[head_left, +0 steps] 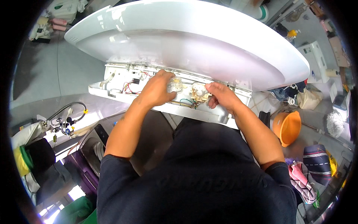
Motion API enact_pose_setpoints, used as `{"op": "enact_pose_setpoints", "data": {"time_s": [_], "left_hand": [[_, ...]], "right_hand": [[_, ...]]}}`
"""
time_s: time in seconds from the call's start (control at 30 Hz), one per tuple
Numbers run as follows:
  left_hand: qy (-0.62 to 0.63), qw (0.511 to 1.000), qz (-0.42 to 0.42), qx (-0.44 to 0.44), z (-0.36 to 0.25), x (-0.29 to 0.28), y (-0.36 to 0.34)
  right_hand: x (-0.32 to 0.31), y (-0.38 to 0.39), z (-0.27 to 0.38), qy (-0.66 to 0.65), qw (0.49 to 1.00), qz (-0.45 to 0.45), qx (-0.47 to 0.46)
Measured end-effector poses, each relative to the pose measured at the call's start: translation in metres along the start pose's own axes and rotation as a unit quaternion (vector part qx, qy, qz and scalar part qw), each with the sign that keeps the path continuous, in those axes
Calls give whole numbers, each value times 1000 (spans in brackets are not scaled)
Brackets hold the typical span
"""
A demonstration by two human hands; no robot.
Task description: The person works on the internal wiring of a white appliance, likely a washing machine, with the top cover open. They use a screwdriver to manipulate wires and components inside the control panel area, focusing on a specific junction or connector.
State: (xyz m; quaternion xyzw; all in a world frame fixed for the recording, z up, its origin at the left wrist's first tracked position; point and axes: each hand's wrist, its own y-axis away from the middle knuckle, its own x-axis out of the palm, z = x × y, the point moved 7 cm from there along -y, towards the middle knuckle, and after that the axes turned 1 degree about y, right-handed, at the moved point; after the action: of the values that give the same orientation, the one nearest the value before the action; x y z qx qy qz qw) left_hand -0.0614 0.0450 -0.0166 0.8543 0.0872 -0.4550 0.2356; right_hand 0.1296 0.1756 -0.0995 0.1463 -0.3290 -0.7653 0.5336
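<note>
A long white appliance housing lies across in front of me, with wires and small parts inside. My left hand is closed round a clear, ribbed plastic piece over its middle. Just to the right, my right hand pinches the edge of a yellowed plastic part with a round centre. Green and dark wires run below that part. Red and black wires with a dark connector lie left of my left hand.
Behind the housing rises a large, curved white panel. An orange basin stands at the right, near folded cloths. A hose with fittings and a purple suitcase-like object are at the left.
</note>
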Motion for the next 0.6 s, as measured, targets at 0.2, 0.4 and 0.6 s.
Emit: {"op": "enact_pose_setpoints", "data": {"time_s": [0.2,0.4,0.6], "left_hand": [[65,994,-71,61,-21,-18,11],[121,983,-62,121,-55,-18,17],[147,976,-50,151,-65,-8,16]], "right_hand": [[-1,-2,1,6,1000,-3,-6],[-4,-7,-3,15,1000,-19,-18],[-2,-3,-1,6,1000,-6,0]]}}
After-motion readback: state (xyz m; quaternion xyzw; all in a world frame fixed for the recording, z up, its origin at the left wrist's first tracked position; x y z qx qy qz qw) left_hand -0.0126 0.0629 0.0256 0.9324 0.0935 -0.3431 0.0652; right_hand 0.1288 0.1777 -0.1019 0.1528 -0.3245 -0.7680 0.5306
